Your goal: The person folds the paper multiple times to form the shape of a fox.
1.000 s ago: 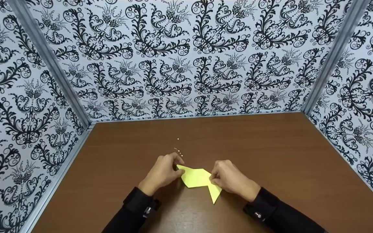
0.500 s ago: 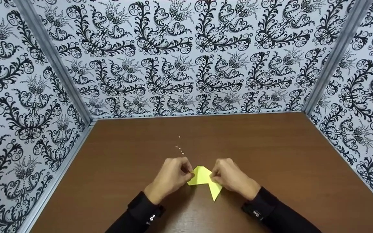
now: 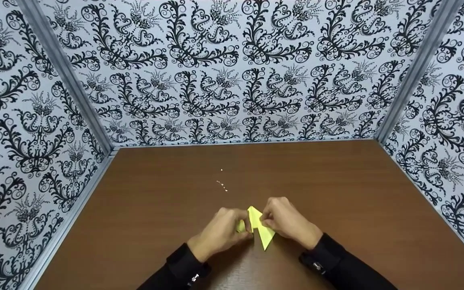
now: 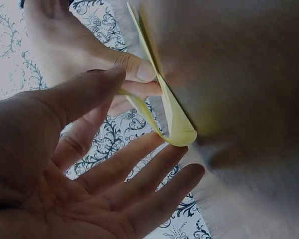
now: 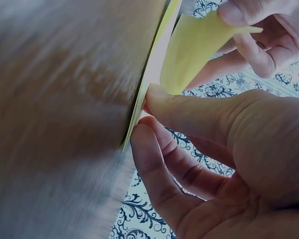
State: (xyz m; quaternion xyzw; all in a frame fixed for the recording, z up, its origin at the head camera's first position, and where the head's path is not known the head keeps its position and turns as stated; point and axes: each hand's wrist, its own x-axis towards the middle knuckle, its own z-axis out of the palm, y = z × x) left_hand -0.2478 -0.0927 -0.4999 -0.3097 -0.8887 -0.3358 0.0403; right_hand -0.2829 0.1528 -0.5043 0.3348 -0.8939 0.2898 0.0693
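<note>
A piece of folded yellow paper [image 3: 266,238] lies on the brown table between both hands, one pointed flap towards the front. My left hand [image 3: 220,230] pinches its left end between thumb and index finger. In the left wrist view the paper [image 4: 178,124] bends over in a rounded loop, and the other fingers of the left hand spread beneath the bend. My right hand [image 3: 287,220] pinches the right part near the tabletop. The right wrist view has the thumb and fingers of that hand [image 5: 189,139] at the paper's edge, with the lifted part [image 5: 192,50] curving away towards the left hand.
Small white specks [image 3: 223,186] are on the wooden table [image 3: 336,181] beyond the left hand. Patterned black-and-white panels [image 3: 224,72] rise behind and at both sides, with grey metal posts [image 3: 413,76] at the corners.
My left hand has moved to the right and slightly nearer, bringing the paper's left end over towards the right part. The right hand has stayed in place, holding the paper.
</note>
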